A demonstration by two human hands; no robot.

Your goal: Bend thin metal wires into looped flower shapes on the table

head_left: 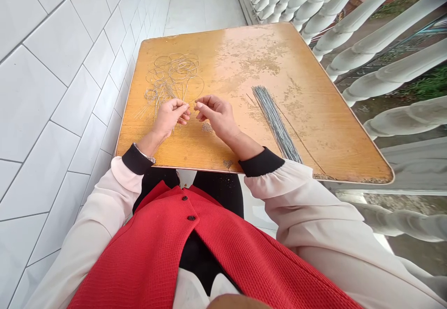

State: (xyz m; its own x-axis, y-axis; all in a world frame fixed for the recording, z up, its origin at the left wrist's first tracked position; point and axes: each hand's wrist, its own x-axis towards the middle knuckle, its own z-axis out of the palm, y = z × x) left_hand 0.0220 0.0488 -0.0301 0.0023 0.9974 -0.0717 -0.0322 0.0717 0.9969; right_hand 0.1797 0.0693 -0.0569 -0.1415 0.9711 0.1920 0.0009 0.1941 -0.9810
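Both hands are raised over the near left part of a wooden table, with their fingertips close together. My left hand (172, 115) pinches a thin wire whose loop (203, 85) rises behind the fingers. Across a small gap, my right hand (217, 114) has thumb and forefinger pressed together; what lies between them is too small to make out. Just behind my left hand lies a tangle of looped wires (176, 69). To the right of my right hand is a bundle of straight grey wires (275, 121).
The worn wooden table (240, 73) has a small dark patch (228, 163) at its near edge. A single long wire (302, 141) lies right of the bundle. A white tiled wall (73, 76) stands at left, a white balustrade (380, 43) at right.
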